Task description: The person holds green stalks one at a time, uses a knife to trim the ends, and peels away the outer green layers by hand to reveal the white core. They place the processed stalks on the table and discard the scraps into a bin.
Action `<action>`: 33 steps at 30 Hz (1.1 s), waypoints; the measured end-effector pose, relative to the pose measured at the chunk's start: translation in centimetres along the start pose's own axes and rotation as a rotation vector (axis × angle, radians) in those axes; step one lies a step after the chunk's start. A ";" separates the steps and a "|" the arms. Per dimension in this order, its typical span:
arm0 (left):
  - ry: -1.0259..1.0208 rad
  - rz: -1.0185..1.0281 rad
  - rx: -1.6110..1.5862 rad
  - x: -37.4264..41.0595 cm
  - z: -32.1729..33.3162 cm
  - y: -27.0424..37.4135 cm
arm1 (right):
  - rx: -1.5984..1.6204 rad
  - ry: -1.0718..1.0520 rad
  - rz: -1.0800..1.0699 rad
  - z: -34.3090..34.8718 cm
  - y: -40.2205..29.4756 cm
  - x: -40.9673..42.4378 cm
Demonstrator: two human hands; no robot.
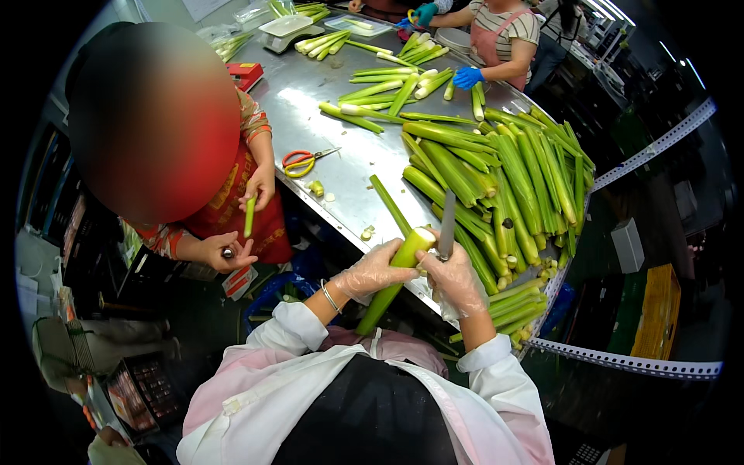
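My left hand, in a clear plastic glove, grips a thick green stalk, apparently a water bamboo shoot. Its pale cut end points up and away from me; the lower end hangs before my lap. In my gloved right hand is a knife with its blade upright, just right of the cut end. The right thumb reaches to the stalk. A large pile of similar green stalks lies beyond my right hand, and a smaller bunch lies beside my right wrist.
The metal table carries scissors, trimmings, peeled shoots and a scale. At left a co-worker's hand holds a short green piece. Across the table is another's blue-gloved hand. A perforated metal rail stands right.
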State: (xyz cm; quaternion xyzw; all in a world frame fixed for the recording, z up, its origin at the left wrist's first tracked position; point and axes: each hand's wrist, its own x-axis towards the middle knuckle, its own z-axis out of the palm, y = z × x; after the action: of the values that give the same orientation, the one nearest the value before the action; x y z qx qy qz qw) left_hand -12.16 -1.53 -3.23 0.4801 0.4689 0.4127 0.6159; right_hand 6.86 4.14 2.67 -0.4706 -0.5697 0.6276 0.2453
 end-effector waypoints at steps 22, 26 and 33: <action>-0.004 -0.075 -0.723 2.5 1.2 -5.2 | 0.154 0.348 0.007 -0.5 4.2 0.6; 0.044 0.020 -0.465 2.9 1.8 -4.0 | 0.280 0.547 -0.023 -6.9 5.6 -0.6; -0.017 -0.076 -0.418 2.9 0.5 -1.7 | -0.977 1.107 0.156 -24.0 16.2 -5.1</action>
State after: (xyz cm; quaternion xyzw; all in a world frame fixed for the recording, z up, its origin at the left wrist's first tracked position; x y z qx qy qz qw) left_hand -10.94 0.84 -5.35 0.3275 0.3857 0.4731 0.7212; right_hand 33.70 7.77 -8.91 -0.8127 -0.5418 -0.0107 0.2141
